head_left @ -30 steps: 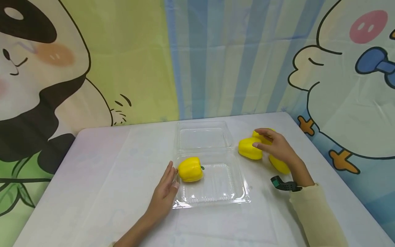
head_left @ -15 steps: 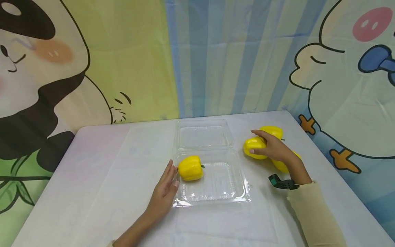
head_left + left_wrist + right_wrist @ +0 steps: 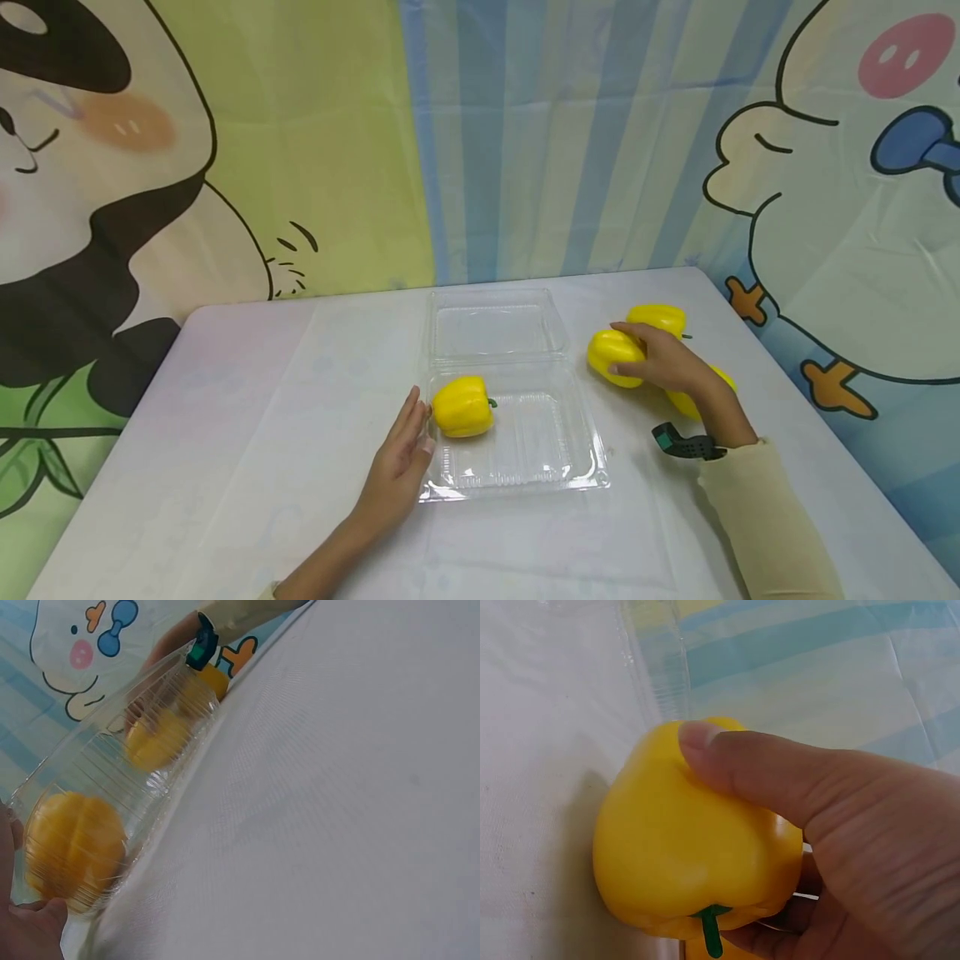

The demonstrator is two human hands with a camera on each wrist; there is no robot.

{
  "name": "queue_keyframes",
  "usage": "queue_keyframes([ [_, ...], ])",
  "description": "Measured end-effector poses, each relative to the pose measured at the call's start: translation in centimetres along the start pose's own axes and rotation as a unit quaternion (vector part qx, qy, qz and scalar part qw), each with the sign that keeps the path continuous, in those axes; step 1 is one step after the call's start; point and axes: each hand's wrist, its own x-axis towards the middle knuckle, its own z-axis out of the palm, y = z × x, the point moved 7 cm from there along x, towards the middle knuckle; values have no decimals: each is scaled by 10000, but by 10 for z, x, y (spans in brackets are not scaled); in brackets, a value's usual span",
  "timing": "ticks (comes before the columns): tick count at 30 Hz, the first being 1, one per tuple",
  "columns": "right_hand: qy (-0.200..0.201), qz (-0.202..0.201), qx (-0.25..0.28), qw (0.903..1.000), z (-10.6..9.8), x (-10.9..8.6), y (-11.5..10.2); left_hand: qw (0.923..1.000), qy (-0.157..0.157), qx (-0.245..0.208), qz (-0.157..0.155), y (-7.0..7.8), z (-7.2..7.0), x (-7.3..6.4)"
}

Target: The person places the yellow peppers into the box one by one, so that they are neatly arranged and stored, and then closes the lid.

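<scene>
My right hand (image 3: 663, 360) grips a yellow bell pepper (image 3: 690, 832), thumb on one side and fingers curled round the other. Its green stem points toward the wrist in the right wrist view. Left of it lies an opened clear plastic clamshell box (image 3: 525, 450) with one yellow bell pepper (image 3: 461, 407) in its near half, at the left side. Along that side my left hand (image 3: 393, 467) touches the box's wall with fairly straight fingers. In the left wrist view the pepper inside (image 3: 75, 844) shows through the clear wall, with the left thumb close by.
Behind the held pepper lies another yellow bell pepper (image 3: 658, 318). One more yellow bell pepper (image 3: 686, 402) is partly hidden under the right wrist. The box's lid (image 3: 491, 329) lies folded back on the white-covered table (image 3: 262, 467). A cartoon-printed curtain (image 3: 517, 142) closes off the back.
The right hand has closed its grip on the pepper, which shifted right and then slightly back left. The left hand and the box have stayed put.
</scene>
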Motion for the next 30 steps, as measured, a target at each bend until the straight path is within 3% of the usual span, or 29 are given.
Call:
queue_keyframes([
  [19,597,-474,21,9971,-7,-4,-10,9999,23,127,-90,0,1,-1],
  [30,590,-925,373,9933,-12,-9,-42,9999,42,-10,-95,1,0,0],
])
